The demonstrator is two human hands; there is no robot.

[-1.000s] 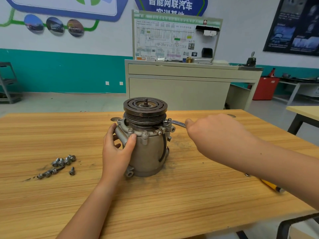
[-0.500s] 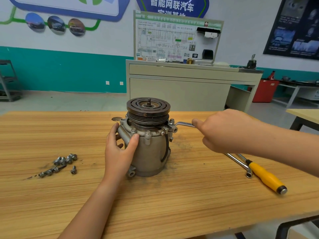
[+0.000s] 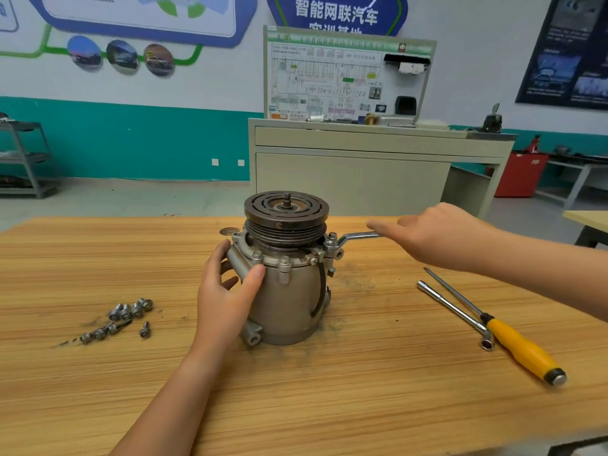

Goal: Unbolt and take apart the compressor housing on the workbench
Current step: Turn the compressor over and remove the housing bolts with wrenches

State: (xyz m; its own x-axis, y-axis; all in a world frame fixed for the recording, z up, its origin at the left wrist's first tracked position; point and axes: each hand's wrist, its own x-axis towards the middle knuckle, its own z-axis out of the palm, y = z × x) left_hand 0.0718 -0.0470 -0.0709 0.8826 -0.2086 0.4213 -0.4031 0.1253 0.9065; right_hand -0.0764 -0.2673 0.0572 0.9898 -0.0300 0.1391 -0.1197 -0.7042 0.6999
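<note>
A metal compressor (image 3: pixel 289 301) stands upright near the middle of the wooden worktop (image 3: pixel 329 406), with its dark grooved pulley (image 3: pixel 286 212) on top. The left hand (image 3: pixel 223 301) grips the housing from its left side: the thumb lies across the front just under the flange, and the fingers curl round the far side. Two bolts (image 3: pixel 284 261) stand in the front of the flange. A flat wrench (image 3: pixel 357 237) sits on a bolt at the right edge of the flange, its handle running out level to the right. The right hand (image 3: pixel 437 238) holds the end of that handle with the forefinger stretched along it; its other fingers are hidden under the hand. A cluster of loose bolts (image 3: pixel 121 319) lies on the worktop well to the left of the compressor. To the right, apart from the housing, an L-shaped socket wrench (image 3: pixel 454 311) and a screwdriver with a yellow handle (image 3: pixel 519 348) lie side by side, touching near the screwdriver's collar. A small round disc (image 3: pixel 228 231) lies flat just behind the compressor on its left.
</note>
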